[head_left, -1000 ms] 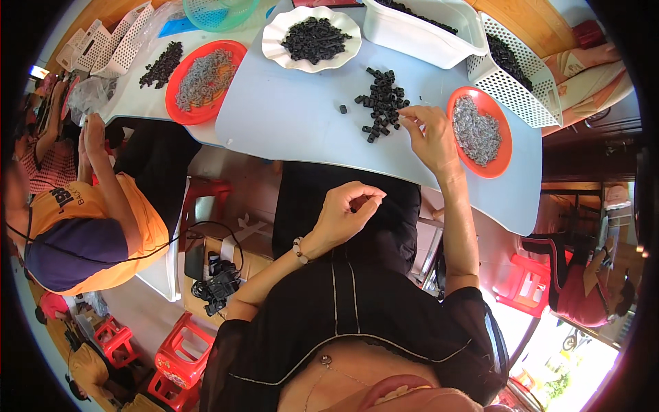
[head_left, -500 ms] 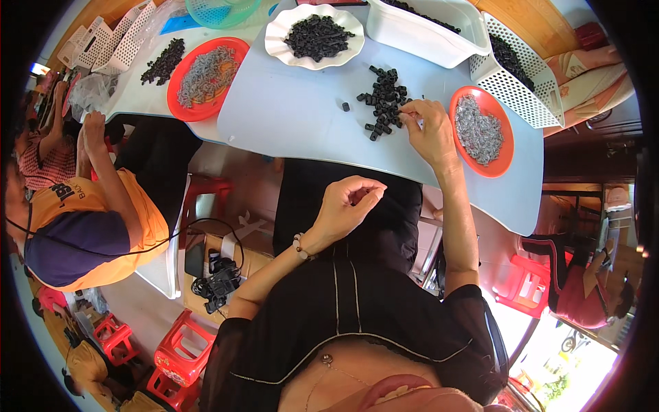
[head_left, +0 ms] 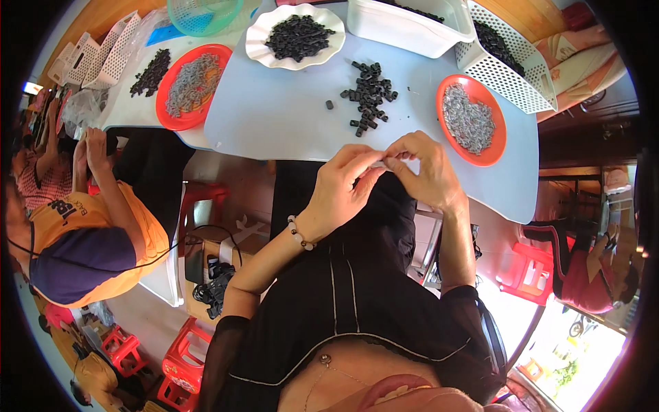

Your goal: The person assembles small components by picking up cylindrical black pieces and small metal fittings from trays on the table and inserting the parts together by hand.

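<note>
- Head view: we are bringing our left hand (head_left: 343, 185) and right hand (head_left: 422, 172) together at the near edge of the pale blue table (head_left: 274, 117), fingertips meeting over our lap, likely so that a dropped piece lands on cloth and not the floor.
- Both hands are pinching closed on a small pale part (head_left: 382, 163) held between them; it is too small for us to tell its exact shape.
- A loose heap of small black pieces (head_left: 367, 93) is lying on the table just beyond our hands, apparently kept within easy reach.
- An orange plate of grey pieces (head_left: 470, 120) is sitting to the right of that heap, close to our right hand.
- Farther off, a white scalloped dish (head_left: 295, 34) is holding more black pieces, with a white tub (head_left: 408, 27) and a white perforated basket (head_left: 511, 65) along the far right edge.
- At the far left, a second orange plate (head_left: 192, 86) of grey pieces is standing beside a small black pile (head_left: 149, 72), seemingly serving a co-worker in an orange top (head_left: 103, 233) who is sitting to our left.
</note>
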Demonstrator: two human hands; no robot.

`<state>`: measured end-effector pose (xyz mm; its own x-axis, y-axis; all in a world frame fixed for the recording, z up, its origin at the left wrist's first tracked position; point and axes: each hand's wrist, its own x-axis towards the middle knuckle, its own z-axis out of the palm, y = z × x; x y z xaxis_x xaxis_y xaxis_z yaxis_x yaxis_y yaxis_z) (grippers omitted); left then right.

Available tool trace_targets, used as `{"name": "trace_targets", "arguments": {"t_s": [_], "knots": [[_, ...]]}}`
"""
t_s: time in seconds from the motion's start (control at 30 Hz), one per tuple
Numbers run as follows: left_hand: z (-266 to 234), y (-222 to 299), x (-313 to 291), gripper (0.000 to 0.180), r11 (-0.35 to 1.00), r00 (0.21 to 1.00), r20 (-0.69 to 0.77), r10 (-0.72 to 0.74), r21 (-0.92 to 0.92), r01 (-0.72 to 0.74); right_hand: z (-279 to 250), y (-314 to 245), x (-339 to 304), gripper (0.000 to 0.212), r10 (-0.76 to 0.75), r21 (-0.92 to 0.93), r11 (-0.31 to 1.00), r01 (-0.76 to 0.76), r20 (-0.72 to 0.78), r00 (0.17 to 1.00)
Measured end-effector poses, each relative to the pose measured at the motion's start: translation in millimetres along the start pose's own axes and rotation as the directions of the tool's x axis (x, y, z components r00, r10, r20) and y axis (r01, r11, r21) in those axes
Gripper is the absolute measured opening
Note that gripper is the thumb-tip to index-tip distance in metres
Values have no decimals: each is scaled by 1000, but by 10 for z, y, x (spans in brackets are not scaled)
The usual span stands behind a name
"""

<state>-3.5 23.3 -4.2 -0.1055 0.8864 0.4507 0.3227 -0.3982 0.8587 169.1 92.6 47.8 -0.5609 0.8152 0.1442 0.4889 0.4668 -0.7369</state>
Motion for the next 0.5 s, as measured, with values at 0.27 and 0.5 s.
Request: {"name": "trace_targets", "arguments": {"t_s": [0.27, 0.5], "knots": [[104, -38, 28, 18, 997, 992, 103, 71, 19, -73, -74, 75, -166, 10, 61, 32, 998, -62, 34, 998], [308, -89, -18, 13, 898, 964, 134, -228, -353, 262, -598, 603, -344, 12, 98, -213, 957, -195, -395, 913]]}}
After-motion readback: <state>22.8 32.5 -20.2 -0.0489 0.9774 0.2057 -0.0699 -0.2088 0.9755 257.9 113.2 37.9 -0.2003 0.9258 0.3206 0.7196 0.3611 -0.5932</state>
